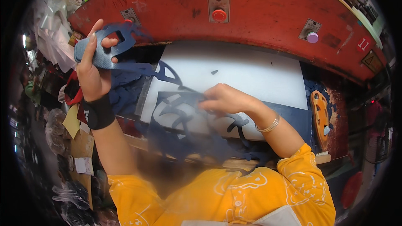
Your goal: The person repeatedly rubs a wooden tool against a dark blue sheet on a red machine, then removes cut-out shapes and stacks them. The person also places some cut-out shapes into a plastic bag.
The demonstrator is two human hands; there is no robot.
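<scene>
Left hand: the left hand [93, 65] is raised at the far left, fingers closed around a blue cut piece [100, 54], with some fingertips showing at its inner edge.
Blue cut piece: held up left of the white board [255, 73], above a heap of dark blue scraps [125, 86]; it has a textured face and an opening toward its far end.
Right hand: the right hand [224, 98] is over the board, fingers curled in a narrow pinch at the end of a dark blue strip [169, 75].
Dark blue strip: stretches between the two hands, with a pointed loop midway.
Dark blue sheet: the dark blue sheet [289, 117] lies across the near part of the board, curved gaps cut through it showing white.
Near edge: dark offcuts [176, 142], blurred, before the yellow shirt [247, 188].
Small scrap: one dark scrap [215, 72] sits alone on the white.
Orange frame: the orange frame [317, 121], pierced with holes, is right of the sheet.
Red machine: the red machine [176, 12] spans the far side, with a red button [219, 15] mid-panel and a purple button [312, 37] farther right.
Wrists: black band [99, 112] on the left, bracelet [270, 124] on the right.
</scene>
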